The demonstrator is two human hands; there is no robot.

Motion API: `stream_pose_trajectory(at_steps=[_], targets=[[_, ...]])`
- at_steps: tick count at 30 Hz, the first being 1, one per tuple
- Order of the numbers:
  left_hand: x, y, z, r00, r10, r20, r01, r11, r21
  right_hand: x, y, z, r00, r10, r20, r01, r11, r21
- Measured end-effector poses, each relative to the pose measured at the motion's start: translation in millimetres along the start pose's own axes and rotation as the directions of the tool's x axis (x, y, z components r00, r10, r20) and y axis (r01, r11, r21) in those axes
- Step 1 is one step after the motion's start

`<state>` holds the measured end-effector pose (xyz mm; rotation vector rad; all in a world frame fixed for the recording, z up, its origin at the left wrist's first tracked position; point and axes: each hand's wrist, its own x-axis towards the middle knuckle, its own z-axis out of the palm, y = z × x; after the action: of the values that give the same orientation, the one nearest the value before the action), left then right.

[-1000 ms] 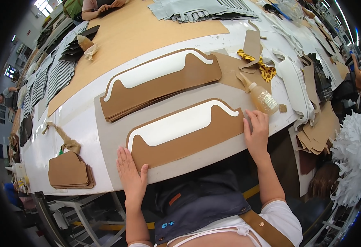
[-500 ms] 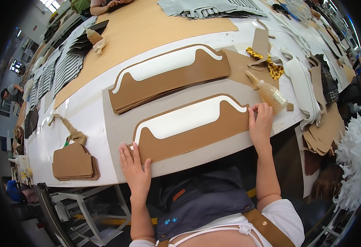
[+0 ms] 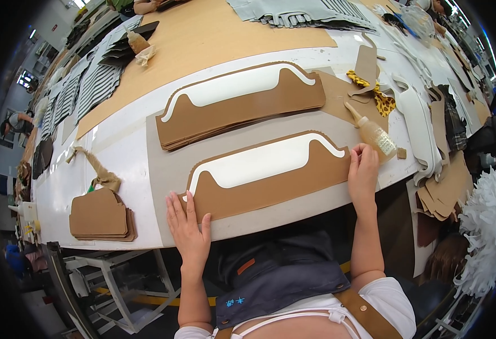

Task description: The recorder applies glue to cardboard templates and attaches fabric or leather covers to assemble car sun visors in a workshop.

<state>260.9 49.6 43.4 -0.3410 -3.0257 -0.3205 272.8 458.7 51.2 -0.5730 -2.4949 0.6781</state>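
Note:
A long brown leather-like panel [image 3: 282, 189] lies flat before me, with a white shaped piece [image 3: 259, 169] along its upper edge. My left hand [image 3: 190, 230] rests on the panel's left end, fingers stretched out and thumb apart. At the right end, my right hand [image 3: 363, 172] has its fingers drawn together and pinches the panel's corner. Beyond it sits a stack of similar brown panels [image 3: 242, 110], the top one bearing a white piece [image 3: 231, 93]. A squeeze bottle [image 3: 377, 138] with a pointed nozzle lies close to my right hand, half full of amber liquid.
Smaller brown pieces [image 3: 98, 213] are stacked at the left, near a cloth-wrapped tool [image 3: 104, 176]. Striped pieces [image 3: 84, 93] and another bottle [image 3: 138, 42] lie farther off. Spotted fabric [image 3: 385, 103], white strips [image 3: 415, 121] and white ruffled material [image 3: 485, 237] are at the right.
The whole view has shifted slightly. Both hands keep their places at the panel's two ends, and the panel looks unmoved.

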Motion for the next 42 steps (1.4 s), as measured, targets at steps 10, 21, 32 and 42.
stream_pose_trajectory(at_steps=[10,21,32,42], targets=[[0,1,0,1.000,0.007,-0.027,-0.007,1.000,-0.001,1,15,2,0.997,-0.060,0.056,0.067,0.990,-0.121],[16,5,-4,0.997,-0.006,-0.073,-0.010,0.974,-0.225,2,-7,-14,0.993,-0.092,0.078,0.063,0.948,0.313],[136,12,-6,0.964,0.266,-0.014,-0.227,0.793,-0.565,-17,-43,-39,0.741,-0.456,-0.493,0.651,0.666,0.364],[195,27,-81,0.888,0.316,-0.334,-0.417,0.860,-0.294,64,-20,8,0.995,-0.004,0.095,-0.060,0.752,0.657]])
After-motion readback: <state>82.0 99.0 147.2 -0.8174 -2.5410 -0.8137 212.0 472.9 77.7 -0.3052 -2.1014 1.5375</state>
